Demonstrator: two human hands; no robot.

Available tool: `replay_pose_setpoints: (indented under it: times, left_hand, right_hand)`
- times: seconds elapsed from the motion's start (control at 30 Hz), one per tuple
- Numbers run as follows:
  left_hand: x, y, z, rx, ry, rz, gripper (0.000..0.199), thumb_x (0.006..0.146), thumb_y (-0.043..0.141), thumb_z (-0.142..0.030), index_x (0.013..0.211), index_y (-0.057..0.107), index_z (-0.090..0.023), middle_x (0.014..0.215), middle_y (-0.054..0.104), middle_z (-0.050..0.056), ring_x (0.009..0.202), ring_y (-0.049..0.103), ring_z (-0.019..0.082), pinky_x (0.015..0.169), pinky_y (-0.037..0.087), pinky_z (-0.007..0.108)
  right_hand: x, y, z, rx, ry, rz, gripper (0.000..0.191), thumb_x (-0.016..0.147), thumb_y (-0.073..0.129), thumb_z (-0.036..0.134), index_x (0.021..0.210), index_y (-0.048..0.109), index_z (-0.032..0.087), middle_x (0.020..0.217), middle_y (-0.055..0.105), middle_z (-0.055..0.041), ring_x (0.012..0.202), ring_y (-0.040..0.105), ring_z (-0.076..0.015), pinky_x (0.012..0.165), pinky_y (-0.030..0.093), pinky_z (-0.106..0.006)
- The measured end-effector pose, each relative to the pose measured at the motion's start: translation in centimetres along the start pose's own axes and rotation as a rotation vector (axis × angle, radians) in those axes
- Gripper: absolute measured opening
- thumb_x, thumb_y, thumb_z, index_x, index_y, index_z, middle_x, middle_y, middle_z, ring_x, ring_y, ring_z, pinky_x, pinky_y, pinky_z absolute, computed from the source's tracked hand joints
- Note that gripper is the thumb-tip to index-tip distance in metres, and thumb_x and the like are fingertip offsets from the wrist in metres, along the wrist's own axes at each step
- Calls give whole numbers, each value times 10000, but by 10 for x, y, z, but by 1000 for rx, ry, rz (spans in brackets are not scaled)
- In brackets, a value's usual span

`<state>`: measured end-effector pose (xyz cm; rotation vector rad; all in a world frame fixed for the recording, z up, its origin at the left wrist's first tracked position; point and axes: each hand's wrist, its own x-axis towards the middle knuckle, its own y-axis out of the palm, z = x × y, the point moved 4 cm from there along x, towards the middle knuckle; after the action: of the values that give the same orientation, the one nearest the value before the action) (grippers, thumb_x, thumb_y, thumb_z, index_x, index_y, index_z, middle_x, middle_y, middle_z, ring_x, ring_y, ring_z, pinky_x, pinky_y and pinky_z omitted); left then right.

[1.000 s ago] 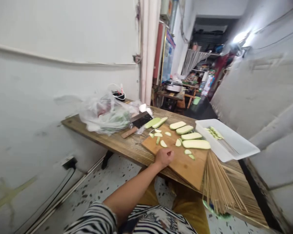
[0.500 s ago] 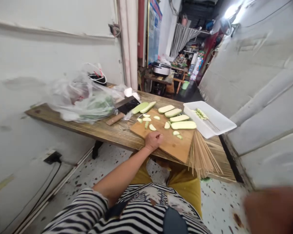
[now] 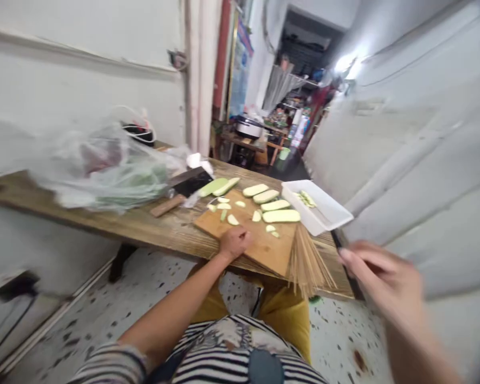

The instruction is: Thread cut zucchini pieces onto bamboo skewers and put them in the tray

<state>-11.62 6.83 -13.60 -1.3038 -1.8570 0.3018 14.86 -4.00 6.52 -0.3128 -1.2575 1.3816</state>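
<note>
Head view: the left hand point(image 3: 235, 242) is resting on the cutting board point(image 3: 260, 250) near its front edge, its fingers curling loosely inward; I cannot tell whether they are pinching a small piece. The zucchini slices point(image 3: 281, 216) are lying at about 1 o'clock from that hand, with long strips toward the far side and small wedges at the board's left end. The right hand point(image 3: 384, 280) is hovering at about 3 o'clock, blurred, its fingers half open and apparently holding nothing, near the bamboo skewers point(image 3: 310, 261) fanning over the table point(image 3: 104, 226) edge. A white tray point(image 3: 324, 213) holding a few green strips point(image 3: 306, 199) is sitting at about 2 o'clock, and a cleaver point(image 3: 188, 182) is lying at about 10 o'clock. The board is jutting past the table's near edge, so pressure kept over the supported part would likely be steadying it best.
</note>
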Motion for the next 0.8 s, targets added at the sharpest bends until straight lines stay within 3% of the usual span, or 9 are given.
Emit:
replay_pose_setpoints:
  times: [0.07,0.13,0.23,0.33,0.5,0.8]
  left_hand:
    - [0,1,1,-1,33,-7,296,787,426,-276,521,513,-178,539,520,18,555,443,127,558,298,249]
    - [0,1,3,7,61,-21,299,787,423,-278,515,500,-180,527,500,15,547,431,130,551,287,254]
    - [1,2,6,26,93,-42,297,780,429,-277,504,482,-182,510,479,11,529,415,130,545,280,258]
    - [1,2,8,54,107,-63,306,774,443,-276,483,461,-184,489,460,4,512,402,126,537,274,258]
    - [0,3,10,98,117,-82,302,775,444,-265,487,476,-181,491,482,5,509,417,121,538,282,252]
    - [0,2,10,146,143,-94,311,788,446,-273,493,478,-181,487,488,3,504,430,120,534,286,244]
  right_hand:
    - [31,23,-25,-294,216,135,279,947,453,280,801,651,149,869,663,-48,819,622,-160,710,482,-228]
    - [46,46,-58,-387,334,200,167,923,513,227,915,660,147,958,662,-60,910,613,-172,799,476,-262]
    - [40,80,-108,-482,500,305,206,908,556,278,1059,598,143,1061,618,-64,898,616,-178,780,511,-363]
    - [26,104,-140,-548,621,370,280,910,555,287,1151,550,144,1142,577,-81,946,603,-199,795,510,-393]
    - [16,121,-168,-593,760,468,292,906,562,283,1157,548,133,1144,575,-91,945,604,-201,792,512,-385]
    - [10,137,-189,-581,776,514,298,903,566,282,1158,548,129,1153,571,-97,959,599,-206,804,506,-390]
